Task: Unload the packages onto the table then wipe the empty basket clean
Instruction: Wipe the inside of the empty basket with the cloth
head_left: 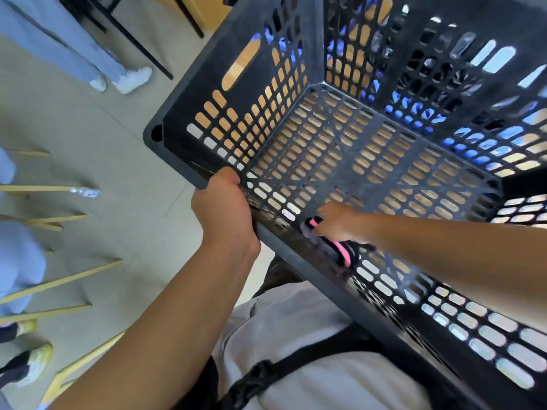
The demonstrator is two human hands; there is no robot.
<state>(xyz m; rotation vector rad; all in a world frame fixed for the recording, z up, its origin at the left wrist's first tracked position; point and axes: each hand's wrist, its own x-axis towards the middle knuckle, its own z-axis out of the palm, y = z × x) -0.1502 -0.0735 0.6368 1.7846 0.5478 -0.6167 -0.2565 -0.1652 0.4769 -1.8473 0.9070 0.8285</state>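
Note:
A large dark slotted plastic basket (pixel 370 143) fills the upper right of the head view, tipped with its open side toward me and nothing inside it. My left hand (pixel 222 208) grips its near rim close to the left corner. My right hand (pixel 340 221) reaches inside and holds a dark cloth with a pink stripe (pixel 340 250) against the near inner wall. Through the slots I see blue and silvery packages (pixel 420 116) and the wooden table (pixel 239 66) beyond the basket.
Pale tiled floor (pixel 133 161) lies to the left. Another person's legs and white shoes (pixel 130 79) stand at the top left. Wooden chair legs (pixel 59 281) and more feet sit along the left edge. Black table legs (pixel 133 39) run near the top.

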